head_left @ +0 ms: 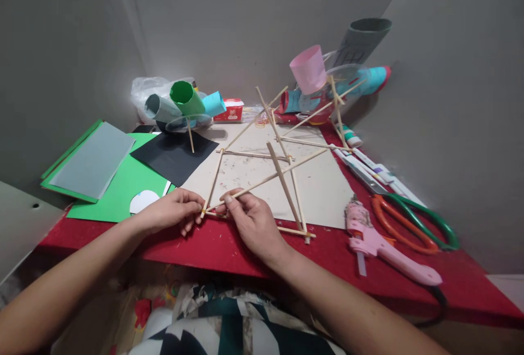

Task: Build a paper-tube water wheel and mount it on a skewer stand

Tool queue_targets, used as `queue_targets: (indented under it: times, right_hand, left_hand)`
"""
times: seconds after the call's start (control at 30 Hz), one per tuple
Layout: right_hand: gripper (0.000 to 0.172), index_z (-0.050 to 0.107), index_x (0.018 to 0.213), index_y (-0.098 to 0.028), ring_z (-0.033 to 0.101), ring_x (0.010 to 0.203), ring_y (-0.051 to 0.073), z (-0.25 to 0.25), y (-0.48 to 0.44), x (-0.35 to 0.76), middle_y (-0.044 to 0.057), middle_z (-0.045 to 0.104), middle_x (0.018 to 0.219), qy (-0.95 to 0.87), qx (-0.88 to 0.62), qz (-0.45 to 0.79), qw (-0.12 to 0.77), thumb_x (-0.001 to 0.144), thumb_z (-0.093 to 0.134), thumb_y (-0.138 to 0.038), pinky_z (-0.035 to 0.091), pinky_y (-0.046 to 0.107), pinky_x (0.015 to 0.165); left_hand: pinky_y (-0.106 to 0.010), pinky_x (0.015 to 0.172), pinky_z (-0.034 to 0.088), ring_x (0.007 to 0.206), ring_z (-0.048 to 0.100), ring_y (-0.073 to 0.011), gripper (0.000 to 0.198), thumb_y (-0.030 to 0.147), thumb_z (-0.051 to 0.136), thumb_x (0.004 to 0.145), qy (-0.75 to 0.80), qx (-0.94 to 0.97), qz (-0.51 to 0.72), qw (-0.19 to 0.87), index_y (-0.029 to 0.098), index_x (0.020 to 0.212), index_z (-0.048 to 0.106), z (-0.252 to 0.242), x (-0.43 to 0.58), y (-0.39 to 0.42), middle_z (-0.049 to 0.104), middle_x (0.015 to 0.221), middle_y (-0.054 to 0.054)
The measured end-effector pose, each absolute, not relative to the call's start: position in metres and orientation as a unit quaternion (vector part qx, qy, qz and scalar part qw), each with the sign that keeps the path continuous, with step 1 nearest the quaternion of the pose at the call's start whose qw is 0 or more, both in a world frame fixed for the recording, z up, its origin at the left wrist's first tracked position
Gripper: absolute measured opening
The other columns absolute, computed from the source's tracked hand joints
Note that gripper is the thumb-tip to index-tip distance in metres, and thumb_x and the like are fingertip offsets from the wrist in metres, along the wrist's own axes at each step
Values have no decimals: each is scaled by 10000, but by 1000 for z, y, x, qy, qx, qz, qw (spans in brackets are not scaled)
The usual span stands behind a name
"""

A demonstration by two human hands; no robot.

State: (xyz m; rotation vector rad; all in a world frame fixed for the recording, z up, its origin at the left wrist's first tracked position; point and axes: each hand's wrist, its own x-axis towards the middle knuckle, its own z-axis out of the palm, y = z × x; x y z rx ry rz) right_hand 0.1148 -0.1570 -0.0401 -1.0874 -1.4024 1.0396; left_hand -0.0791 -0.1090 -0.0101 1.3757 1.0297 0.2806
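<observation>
A frame of thin wooden sticks (pixel 213 182) lies near the table's front edge, tied at its corners with what look like rubber bands. My left hand (pixel 176 210) pinches its near left corner. Between the thumb and fingers of my right hand (pixel 256 227) is a slanting wooden stick (pixel 262 184), whose lower end meets that same corner. It rises to the right and crosses another leaning stick (pixel 284 186), which stands from the near right corner. My right fingers partly hide the front stick. Behind, more sticks (pixel 305 141) form a joined structure.
A pink glue gun (pixel 370 240), large scissors (pixel 409 224) and markers (pixel 374 167) lie to the right on the red cloth (pixel 172 243). Green card (pixel 100 194) and black paper (pixel 172 156) lie left. Paper-tube assemblies (pixel 187 98) stand behind, near grey walls.
</observation>
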Motion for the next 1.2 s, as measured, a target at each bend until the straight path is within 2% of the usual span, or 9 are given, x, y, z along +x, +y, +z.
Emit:
queue_targets:
  times: [0.4,0.57,0.7,1.2]
  right_hand:
    - [264,646,817,-199,710,767,185,-37,-158,117,45,750,787,-597,-457,430,499,954,513,-381,524,297,745]
    - [266,642,819,-196,708,750,182,-35,-158,117,47,749,784,-594,-455,432,504,957,515,-384,523,292,731]
    - [262,637,826,-193,712,753,182,-36,-158,117,52,751,793,-592,-447,435,511,961,513,-380,527,292,733]
    - [276,653,854,-173,694,739,190,-36,-157,116,68,738,792,-596,-466,411,509,943,515,-395,528,301,714]
  left_hand:
    - [-190,411,436,392,526,-74,192,306,652,753,434,527,137,717,116,776,634,-12,-79,-106,682,640,-34]
    - [-196,449,460,409,554,-77,321,420,699,787,417,552,119,712,114,738,619,-11,-80,-105,694,654,-45]
    - [-205,482,480,426,570,-75,408,508,721,787,399,570,113,710,116,802,608,-13,-81,-103,725,729,-59]
    - [-185,459,445,416,570,-72,433,529,730,789,399,570,113,709,119,769,591,-14,-81,-102,720,703,-47]
